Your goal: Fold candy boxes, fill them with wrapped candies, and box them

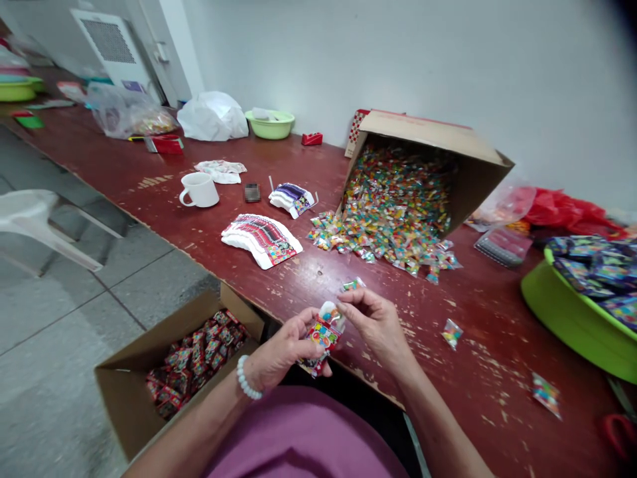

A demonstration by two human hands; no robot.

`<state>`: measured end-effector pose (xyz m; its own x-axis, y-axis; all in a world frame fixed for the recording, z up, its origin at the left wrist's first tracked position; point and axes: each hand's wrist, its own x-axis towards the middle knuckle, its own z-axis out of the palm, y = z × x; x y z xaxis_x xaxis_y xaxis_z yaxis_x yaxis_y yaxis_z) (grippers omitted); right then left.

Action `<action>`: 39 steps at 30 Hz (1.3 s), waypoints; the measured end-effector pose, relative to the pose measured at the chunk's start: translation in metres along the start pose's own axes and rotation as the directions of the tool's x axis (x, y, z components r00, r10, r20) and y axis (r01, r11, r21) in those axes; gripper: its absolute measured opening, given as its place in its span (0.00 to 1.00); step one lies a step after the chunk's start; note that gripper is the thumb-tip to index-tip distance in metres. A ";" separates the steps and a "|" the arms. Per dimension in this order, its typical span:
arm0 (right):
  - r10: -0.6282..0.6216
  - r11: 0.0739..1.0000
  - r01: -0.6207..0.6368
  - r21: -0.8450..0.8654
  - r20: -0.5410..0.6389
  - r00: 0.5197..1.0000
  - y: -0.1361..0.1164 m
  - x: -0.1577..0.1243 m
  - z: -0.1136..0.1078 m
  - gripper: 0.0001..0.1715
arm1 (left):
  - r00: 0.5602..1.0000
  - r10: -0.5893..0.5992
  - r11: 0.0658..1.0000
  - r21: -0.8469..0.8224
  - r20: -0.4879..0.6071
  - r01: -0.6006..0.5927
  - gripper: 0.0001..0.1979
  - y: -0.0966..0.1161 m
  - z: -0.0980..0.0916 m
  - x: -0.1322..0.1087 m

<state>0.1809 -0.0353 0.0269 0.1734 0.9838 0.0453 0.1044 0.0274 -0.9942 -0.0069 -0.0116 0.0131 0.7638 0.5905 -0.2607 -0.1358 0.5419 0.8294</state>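
My left hand (279, 352) is closed round a small red printed bag (321, 338), held upright at the near edge of the red table (478, 345). My right hand (373, 322) pinches a little clear packet of coloured sweets (329, 311) at the bag's open mouth. Another small packet (353, 284) lies on the table just beyond my fingers. A stack of flat red printed bags (261, 240) lies fanned out further back, with a smaller stack (292, 198) behind it.
A tipped cardboard box (478, 172) spills several sweet packets (393, 212) onto the table. An open box of filled red bags (194, 368) stands on the floor at my left. A green basin (572, 318), white mug (199, 189), loose packets (452, 332) and a plastic chair (30, 219) are around.
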 end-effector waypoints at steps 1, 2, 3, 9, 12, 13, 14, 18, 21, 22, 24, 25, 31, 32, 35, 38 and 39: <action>-0.062 0.995 0.064 -0.070 0.036 0.997 -0.002 -0.002 0.000 0.06 | 1.000 0.009 1.000 0.002 -0.002 -0.009 0.20 0.001 0.001 0.001; -0.129 0.981 0.138 -0.136 0.076 0.989 -0.004 -0.004 0.000 0.06 | 1.000 0.017 1.000 -0.001 -0.013 -0.017 0.19 0.002 0.001 0.001; -0.191 0.961 0.207 -0.185 0.101 0.976 -0.006 -0.005 -0.001 0.07 | 0.999 0.025 1.000 -0.010 -0.033 -0.025 0.19 0.003 0.002 0.002; -0.267 0.949 0.248 -0.194 -0.076 0.961 0.002 -0.013 -0.001 0.08 | 0.979 0.002 0.972 -0.228 -0.205 -0.049 0.18 0.006 0.003 0.009; -0.242 0.959 0.241 -0.152 0.008 0.970 0.013 -0.018 0.007 0.07 | 0.971 -0.032 0.948 -0.314 -0.239 -0.046 0.23 0.003 0.003 0.013; -0.235 0.962 0.237 -0.136 0.031 0.971 0.016 -0.019 0.011 0.08 | 0.968 -0.040 0.942 -0.333 -0.248 -0.047 0.22 0.001 0.003 0.014; -0.227 0.966 0.230 -0.119 0.041 0.973 0.018 -0.020 0.014 0.09 | 0.964 -0.046 0.937 -0.345 -0.261 -0.048 0.21 0.000 0.002 0.015; -0.189 0.979 0.191 -0.071 0.031 0.981 0.021 -0.022 0.023 0.08 | 0.941 -0.050 0.931 -0.356 -0.334 -0.077 0.17 0.000 0.004 0.015; -0.171 0.984 0.167 -0.060 -0.068 0.983 0.022 -0.021 0.028 0.05 | 0.928 -0.033 0.930 -0.351 -0.372 -0.108 0.15 0.003 0.007 0.015; -0.183 0.982 0.176 -0.073 -0.098 0.978 0.022 -0.021 0.028 0.05 | 0.928 -0.029 0.928 -0.354 -0.370 -0.112 0.14 0.004 0.008 0.015; -0.230 0.968 0.216 -0.128 -0.108 0.967 0.022 -0.021 0.028 0.10 | 0.932 -0.022 0.927 -0.357 -0.361 -0.116 0.15 0.003 0.009 0.014; -0.262 0.955 0.246 -0.168 -0.086 0.961 0.021 -0.020 0.027 0.13 | 0.934 -0.017 0.929 -0.351 -0.356 -0.116 0.16 0.002 0.009 0.014; -0.321 0.884 0.367 -0.289 0.196 0.927 0.014 -0.015 0.014 0.12 | 0.927 -0.023 0.953 -0.290 -0.374 -0.093 0.19 -0.005 0.004 0.015; -0.308 0.895 0.349 -0.279 0.180 0.934 0.015 -0.015 0.014 0.11 | 0.926 -0.028 0.952 -0.294 -0.376 -0.090 0.18 -0.006 0.004 0.015; -0.269 0.940 0.257 -0.223 -0.021 0.963 0.021 -0.016 0.018 0.10 | 0.921 -0.039 0.941 -0.325 -0.387 -0.097 0.16 -0.007 0.002 0.017; -0.261 0.950 0.241 -0.197 -0.078 0.962 0.025 -0.019 0.025 0.04 | 0.912 -0.041 0.932 -0.346 -0.407 -0.112 0.15 -0.008 0.001 0.019; -0.263 0.948 0.249 -0.197 -0.052 0.963 0.025 -0.019 0.026 0.03 | 0.910 -0.042 0.932 -0.344 -0.413 -0.113 0.16 -0.009 0.001 0.019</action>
<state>0.1549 -0.0487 -0.0012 0.1900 0.9314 0.3105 0.3353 0.2357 -0.9121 0.0089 -0.0058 0.0016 0.4401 0.7616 -0.4757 -0.4299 0.6438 0.6330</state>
